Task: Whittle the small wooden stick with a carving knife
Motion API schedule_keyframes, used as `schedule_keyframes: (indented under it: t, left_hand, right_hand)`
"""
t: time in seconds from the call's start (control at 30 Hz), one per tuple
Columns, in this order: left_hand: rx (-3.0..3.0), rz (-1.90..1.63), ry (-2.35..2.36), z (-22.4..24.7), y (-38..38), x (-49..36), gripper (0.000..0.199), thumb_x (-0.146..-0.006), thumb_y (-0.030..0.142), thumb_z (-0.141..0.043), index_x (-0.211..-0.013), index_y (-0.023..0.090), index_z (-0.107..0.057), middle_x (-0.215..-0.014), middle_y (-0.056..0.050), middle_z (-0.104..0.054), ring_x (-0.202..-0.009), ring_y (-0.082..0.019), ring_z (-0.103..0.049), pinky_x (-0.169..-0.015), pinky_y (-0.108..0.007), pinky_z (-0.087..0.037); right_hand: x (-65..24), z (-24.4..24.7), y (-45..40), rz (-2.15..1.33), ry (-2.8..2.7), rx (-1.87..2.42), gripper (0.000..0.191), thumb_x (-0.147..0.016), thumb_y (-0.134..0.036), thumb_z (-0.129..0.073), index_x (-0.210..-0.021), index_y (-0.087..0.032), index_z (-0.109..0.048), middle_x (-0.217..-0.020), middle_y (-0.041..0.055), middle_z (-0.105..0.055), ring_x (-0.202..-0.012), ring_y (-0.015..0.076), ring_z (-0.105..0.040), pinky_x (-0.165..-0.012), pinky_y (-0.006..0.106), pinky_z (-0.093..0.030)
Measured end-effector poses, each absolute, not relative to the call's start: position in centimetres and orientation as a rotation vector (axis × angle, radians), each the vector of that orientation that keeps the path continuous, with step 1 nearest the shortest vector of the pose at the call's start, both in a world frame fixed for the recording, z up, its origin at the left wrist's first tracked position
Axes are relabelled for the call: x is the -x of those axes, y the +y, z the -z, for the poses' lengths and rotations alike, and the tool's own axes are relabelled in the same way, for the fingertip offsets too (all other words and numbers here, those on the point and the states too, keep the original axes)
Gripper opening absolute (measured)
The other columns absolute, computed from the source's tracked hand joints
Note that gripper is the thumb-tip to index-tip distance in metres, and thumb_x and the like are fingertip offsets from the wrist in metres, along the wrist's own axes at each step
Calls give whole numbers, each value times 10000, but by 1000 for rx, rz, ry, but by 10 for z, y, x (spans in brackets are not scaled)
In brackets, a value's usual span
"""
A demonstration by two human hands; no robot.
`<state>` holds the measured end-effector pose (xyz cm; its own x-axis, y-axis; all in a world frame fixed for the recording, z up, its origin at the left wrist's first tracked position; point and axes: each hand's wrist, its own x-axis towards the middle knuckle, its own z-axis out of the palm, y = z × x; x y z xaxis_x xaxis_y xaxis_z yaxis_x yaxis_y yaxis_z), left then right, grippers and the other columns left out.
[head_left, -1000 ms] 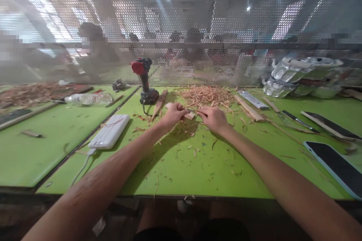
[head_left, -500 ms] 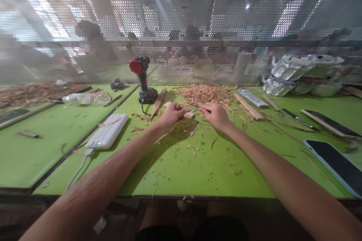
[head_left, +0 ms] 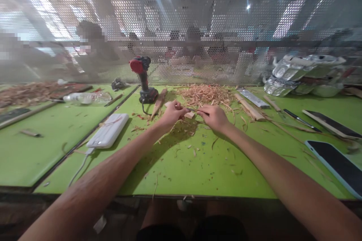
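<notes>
My left hand (head_left: 173, 115) is closed in a pinch over the green table (head_left: 198, 173), with a pale wood block (head_left: 190, 115) beside its fingertips. My right hand (head_left: 214, 118) is also pinched, close to the left one. A small dark thin piece (head_left: 191, 110) spans the gap between the fingertips of both hands; its ends are hidden by the fingers. Just beyond the hands lies a heap of wood shavings (head_left: 206, 94).
A red and black drill (head_left: 143, 79) stands behind my left hand, near a pointed wood piece (head_left: 158, 103). A white power bank (head_left: 108, 131) lies left, a phone (head_left: 335, 165) right. Foil-wrapped objects (head_left: 305, 73) sit at the back right, before a perforated screen (head_left: 226, 19).
My right hand has shifted slightly left, closer to my left hand. The dark thin piece now shows between the fingertips.
</notes>
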<state>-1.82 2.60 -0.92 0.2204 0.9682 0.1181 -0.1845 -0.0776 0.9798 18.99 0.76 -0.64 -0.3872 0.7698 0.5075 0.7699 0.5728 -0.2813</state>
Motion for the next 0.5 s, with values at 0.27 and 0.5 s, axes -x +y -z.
schedule_keyframes:
  t: [0.27,0.5]
  left_hand:
    - [-1277,-1131,943,9,30,17,512,-784,94,-833,-726,230,-343,-666,27,-561,-566,-92,-551,-522,-224,-399]
    - [-1285,-1082,947,11,33,20,483,-778,109,-843,-734,222,-376,-641,42,-539,-550,-92,-545,-516,-217,-412]
  right_hand:
    - [-191,9,10,-24,-2202,1257,253,-1037,-297,-583,-1031,-293,-836,-958,82,-793,-788,241,-695,-658,374,-533]
    - [-210,8,21,23,-2100,1394,298,-1040,-289,-548,-986,-288,-841,-926,89,-796,-803,269,-728,-694,427,-575]
